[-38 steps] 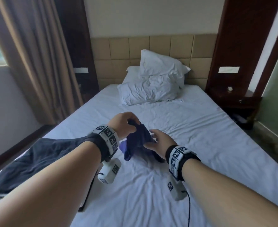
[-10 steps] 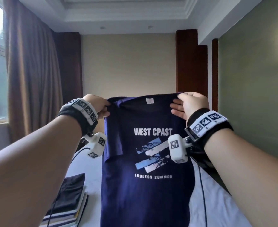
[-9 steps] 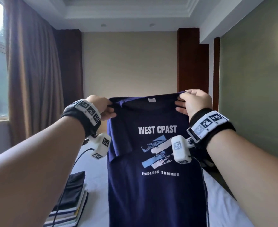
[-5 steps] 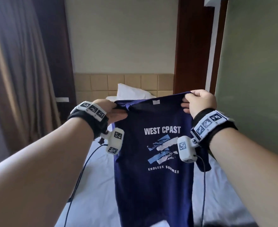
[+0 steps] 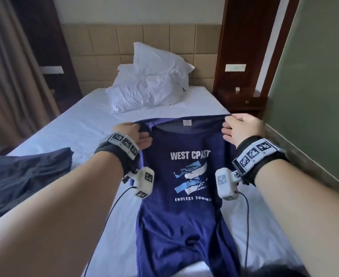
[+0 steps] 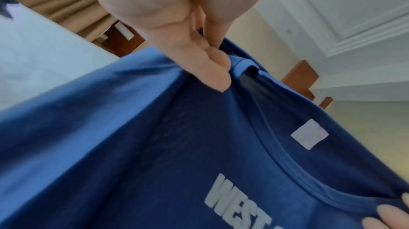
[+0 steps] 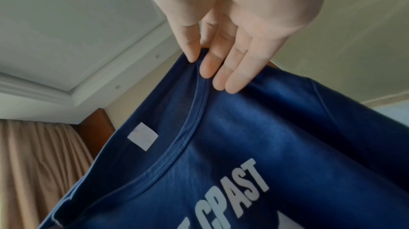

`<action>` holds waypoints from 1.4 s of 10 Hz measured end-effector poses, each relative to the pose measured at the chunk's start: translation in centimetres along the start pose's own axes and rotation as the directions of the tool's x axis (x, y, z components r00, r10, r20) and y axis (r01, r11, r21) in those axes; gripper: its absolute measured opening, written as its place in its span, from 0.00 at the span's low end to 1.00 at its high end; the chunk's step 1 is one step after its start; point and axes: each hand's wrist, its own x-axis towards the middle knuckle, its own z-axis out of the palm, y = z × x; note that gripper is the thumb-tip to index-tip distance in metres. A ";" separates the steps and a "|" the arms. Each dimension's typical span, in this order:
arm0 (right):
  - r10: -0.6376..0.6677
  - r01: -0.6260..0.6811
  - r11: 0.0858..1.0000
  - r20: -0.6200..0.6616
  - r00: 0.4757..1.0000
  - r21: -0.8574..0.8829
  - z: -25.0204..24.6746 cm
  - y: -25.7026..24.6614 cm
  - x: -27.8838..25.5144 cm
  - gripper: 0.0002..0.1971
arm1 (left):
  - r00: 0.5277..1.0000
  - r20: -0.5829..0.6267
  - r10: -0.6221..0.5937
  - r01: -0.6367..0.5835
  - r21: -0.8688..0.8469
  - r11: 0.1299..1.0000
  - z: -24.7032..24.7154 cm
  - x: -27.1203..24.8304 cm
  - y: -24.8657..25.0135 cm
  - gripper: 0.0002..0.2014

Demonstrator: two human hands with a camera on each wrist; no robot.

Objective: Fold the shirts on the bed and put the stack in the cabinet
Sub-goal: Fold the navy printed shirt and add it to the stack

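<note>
The left hand (image 5: 131, 134) and right hand (image 5: 241, 129) each pinch a shoulder of the navy T-shirt (image 5: 184, 196). It hangs above the bed (image 5: 88, 116), with a dark garment (image 5: 25, 172) lying at nine o'clock.

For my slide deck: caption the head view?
Both hands, left hand and right hand, hold a navy T-shirt over the bed.

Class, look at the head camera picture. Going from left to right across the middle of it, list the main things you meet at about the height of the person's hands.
Dark garment lying on the bed → left hand → navy "WEST CPAST" T-shirt → right hand → green wall.
</note>
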 end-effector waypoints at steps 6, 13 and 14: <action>0.092 0.117 0.809 0.320 0.943 -0.576 16.6 21.1 22.6 0.24 | 0.995 -0.023 0.096 -0.055 0.679 0.732 3.2 31.2 -11.6 0.35; 0.478 -0.170 0.314 0.001 0.879 -0.934 3.0 24.9 23.2 0.21 | 0.967 -0.227 -0.117 0.247 0.718 0.651 -7.9 29.4 -17.6 0.12; 0.240 -0.182 0.357 -0.099 0.966 -0.916 1.8 23.4 25.9 0.19 | 0.948 -0.308 -0.080 0.232 0.496 0.837 -8.4 30.5 -17.0 0.14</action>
